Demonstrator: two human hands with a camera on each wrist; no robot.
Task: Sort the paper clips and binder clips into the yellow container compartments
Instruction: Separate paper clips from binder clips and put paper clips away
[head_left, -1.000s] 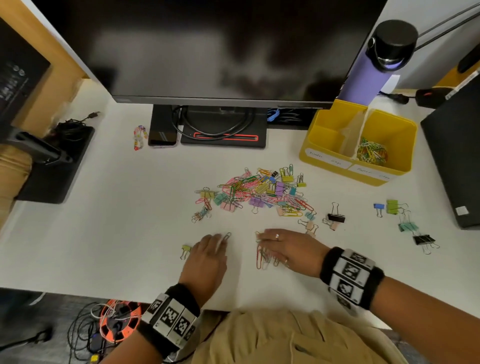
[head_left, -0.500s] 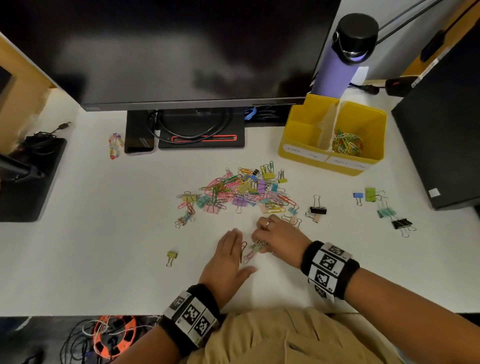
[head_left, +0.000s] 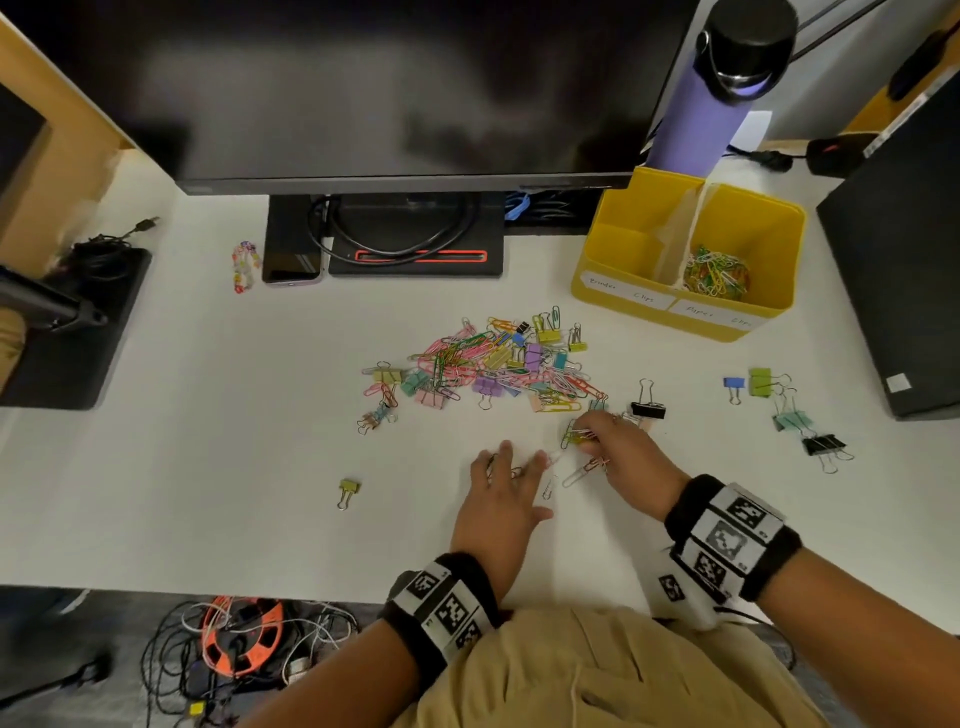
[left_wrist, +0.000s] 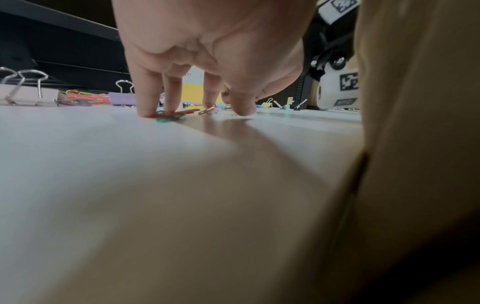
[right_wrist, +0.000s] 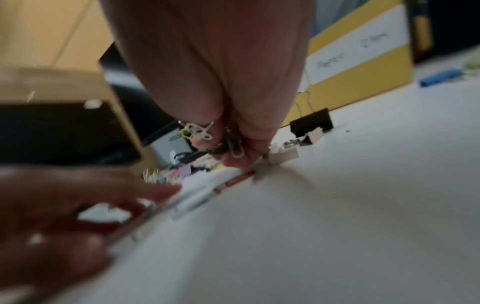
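A mixed pile of coloured paper clips and binder clips (head_left: 493, 364) lies mid-desk. The yellow container (head_left: 613, 249) stands at the back right; its right compartment holds paper clips (head_left: 717, 273), its left one looks bare. My left hand (head_left: 506, 478) lies flat with straight fingers pressing a few paper clips (left_wrist: 168, 115) onto the desk. My right hand (head_left: 597, 441) is just right of it, its fingers curled round a bunch of paper clips (right_wrist: 233, 144). A black binder clip (head_left: 647, 408) stands beside the right hand.
Several binder clips (head_left: 789, 415) lie scattered at the right, and one yellow binder clip (head_left: 348, 491) sits alone at the left. A monitor (head_left: 363, 88), a purple bottle (head_left: 722, 88), a phone (head_left: 291, 249) and a black box (head_left: 904, 260) ring the work area.
My left hand has slid right towards the right hand, pushing paper clips along the desk. My right hand has gathered clips and shifted up and right, nearer the pile.
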